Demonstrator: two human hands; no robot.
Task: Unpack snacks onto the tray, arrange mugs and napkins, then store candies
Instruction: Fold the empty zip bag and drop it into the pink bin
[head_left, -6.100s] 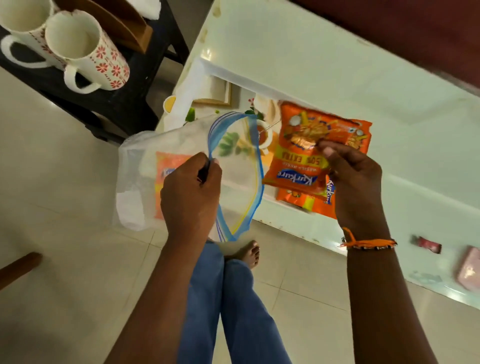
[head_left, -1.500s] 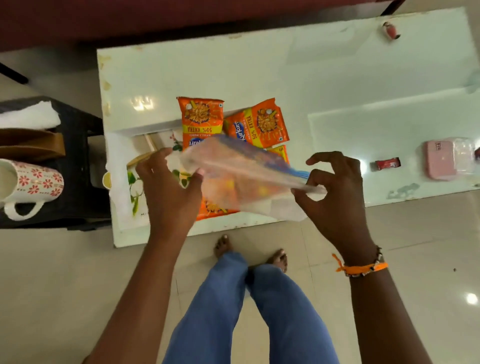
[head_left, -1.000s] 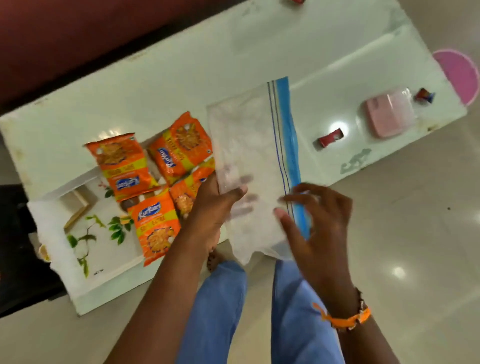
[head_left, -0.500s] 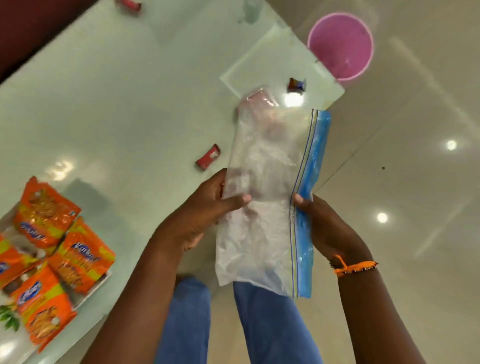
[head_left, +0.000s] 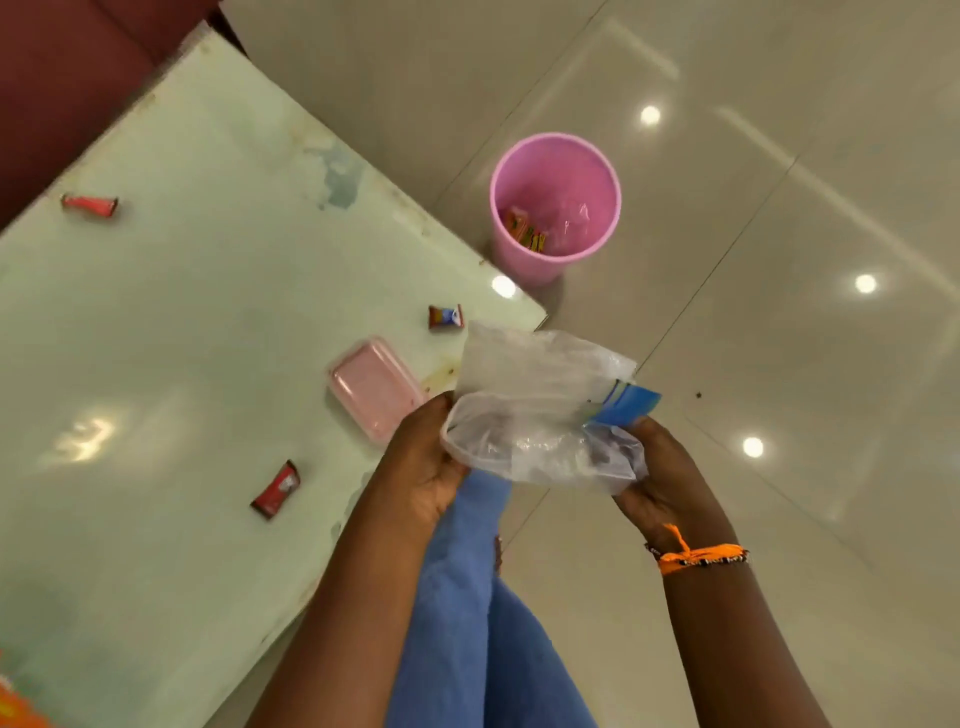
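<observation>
An empty clear zip bag (head_left: 540, 410) with a blue strip is folded and crumpled between both hands, just off the table's right corner. My left hand (head_left: 426, 462) grips its left side and my right hand (head_left: 652, 473) grips its right side under the blue strip. Three wrapped candies lie loose on the pale table (head_left: 182, 322): one candy (head_left: 89, 205) at the far left, a second candy (head_left: 445, 317) near the corner, a third candy (head_left: 275, 490) toward the near edge. A pink lidded box (head_left: 375, 396) sits next to my left hand.
A pink bin (head_left: 555, 208) with wrappers inside stands on the tiled floor beyond the table's corner. An orange snack packet edge (head_left: 15, 712) shows at the bottom left. My legs in blue jeans (head_left: 478, 623) are below the hands.
The view swung right, away from the tray and snack packets. The bag, held flat and long half a second ago, is now folded and bunched between both hands, nearer the pink bin.
</observation>
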